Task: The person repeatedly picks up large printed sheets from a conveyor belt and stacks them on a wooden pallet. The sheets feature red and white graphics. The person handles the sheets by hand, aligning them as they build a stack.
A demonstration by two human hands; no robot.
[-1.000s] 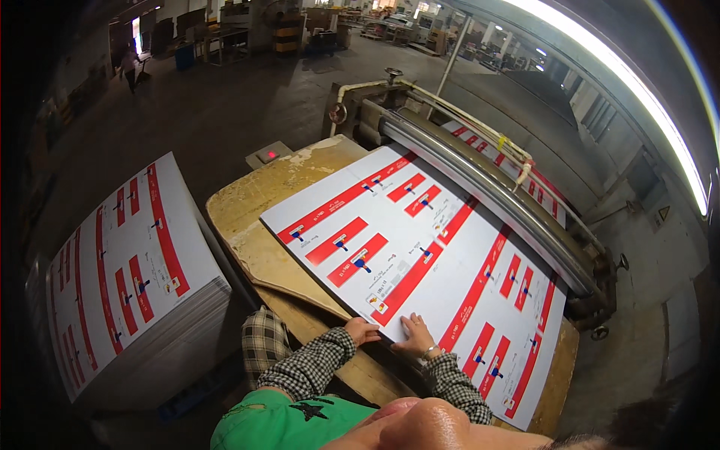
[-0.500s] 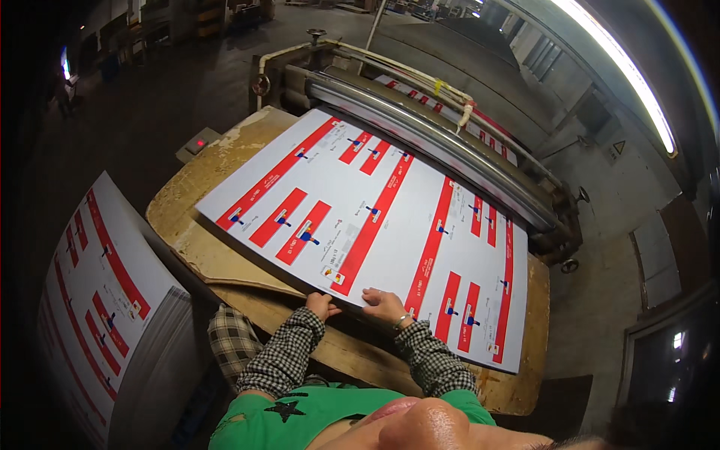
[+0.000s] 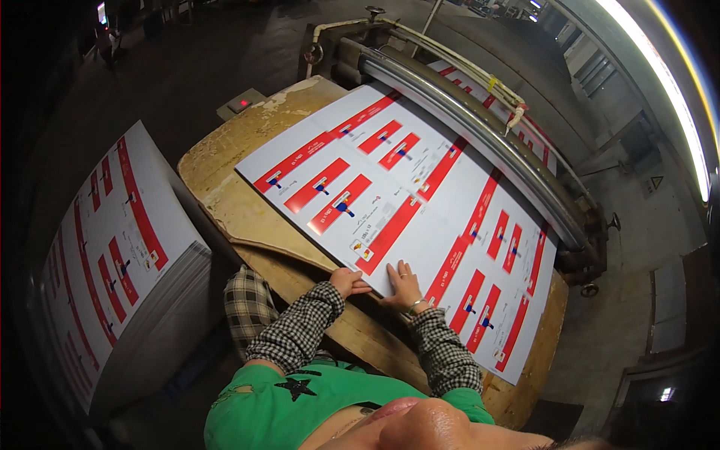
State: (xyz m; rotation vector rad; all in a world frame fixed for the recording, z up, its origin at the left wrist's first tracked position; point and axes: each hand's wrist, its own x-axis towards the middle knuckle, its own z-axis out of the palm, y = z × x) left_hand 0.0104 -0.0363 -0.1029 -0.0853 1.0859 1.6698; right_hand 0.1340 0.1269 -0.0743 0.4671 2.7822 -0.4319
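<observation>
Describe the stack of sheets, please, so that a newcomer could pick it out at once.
Find the big yellowish table before the roller. Left of it stands the stack, white on top with red stripes. Unlike the similar sheets on the table, which the left hand and right hand touch, it shows many layered edges.

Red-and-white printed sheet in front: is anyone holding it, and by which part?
The left hand appears to pinch the printed sheet by its near edge; the right hand lies on top beside that edge, without a visible grip.
</observation>
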